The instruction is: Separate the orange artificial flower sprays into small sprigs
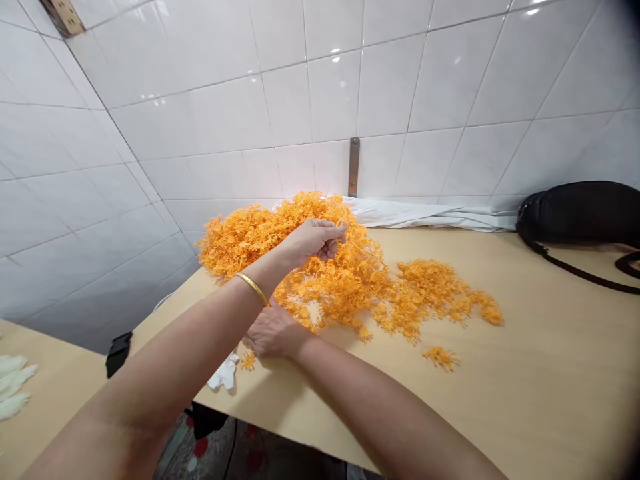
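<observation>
At left we see pale pieces [15, 387]; then our right hand [274, 331], partly hidden, its grip impossible to tell, near the orange heap [240, 237] across the far table [540, 373]; our left hand [320, 241] pinches an orange strand [349, 233]; far right, a black bag [585, 213].

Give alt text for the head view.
The left hand, with a gold bangle, pinches a thin orange strand at a heap of frilly orange tufts on a pale tan table; the right hand is partly hidden behind the left forearm.
</observation>
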### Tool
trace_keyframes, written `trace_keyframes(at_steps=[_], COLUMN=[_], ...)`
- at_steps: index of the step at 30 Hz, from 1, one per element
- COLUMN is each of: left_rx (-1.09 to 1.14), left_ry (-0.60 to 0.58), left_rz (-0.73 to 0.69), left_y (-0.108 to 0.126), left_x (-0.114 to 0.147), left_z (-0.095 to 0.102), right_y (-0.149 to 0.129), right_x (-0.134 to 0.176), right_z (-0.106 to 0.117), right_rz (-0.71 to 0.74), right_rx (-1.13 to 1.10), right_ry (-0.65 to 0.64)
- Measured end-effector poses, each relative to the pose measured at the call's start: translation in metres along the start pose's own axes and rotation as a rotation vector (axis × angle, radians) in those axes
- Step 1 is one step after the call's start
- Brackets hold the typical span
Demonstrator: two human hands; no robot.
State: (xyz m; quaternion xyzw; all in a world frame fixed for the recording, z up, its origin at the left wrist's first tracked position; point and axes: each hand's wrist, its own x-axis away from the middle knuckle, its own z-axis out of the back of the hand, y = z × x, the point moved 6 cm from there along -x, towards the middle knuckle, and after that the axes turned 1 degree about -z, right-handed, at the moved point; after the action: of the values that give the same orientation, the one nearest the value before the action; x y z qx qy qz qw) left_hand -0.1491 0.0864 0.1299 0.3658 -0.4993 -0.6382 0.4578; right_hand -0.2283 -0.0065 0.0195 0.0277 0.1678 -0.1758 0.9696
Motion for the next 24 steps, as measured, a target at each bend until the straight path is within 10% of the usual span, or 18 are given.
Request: trace_keyframes(at_steps=[12, 24], left_rx=[0.153, -0.026], left_ry=[0.077, 0.083], left_rz=[0.065, 0.014], left_y=[-0.039, 0.008], left_x=[-0.005, -0.004], left_z=[-0.004, 0.018], right_y=[0.057, 0.117], right_x=[0.138, 0.23], right_z=[0.048, 0.086], right_rz=[0.002, -0.286], right_rx=[0.25, 0.318], right_ry=[-0.002, 0.093])
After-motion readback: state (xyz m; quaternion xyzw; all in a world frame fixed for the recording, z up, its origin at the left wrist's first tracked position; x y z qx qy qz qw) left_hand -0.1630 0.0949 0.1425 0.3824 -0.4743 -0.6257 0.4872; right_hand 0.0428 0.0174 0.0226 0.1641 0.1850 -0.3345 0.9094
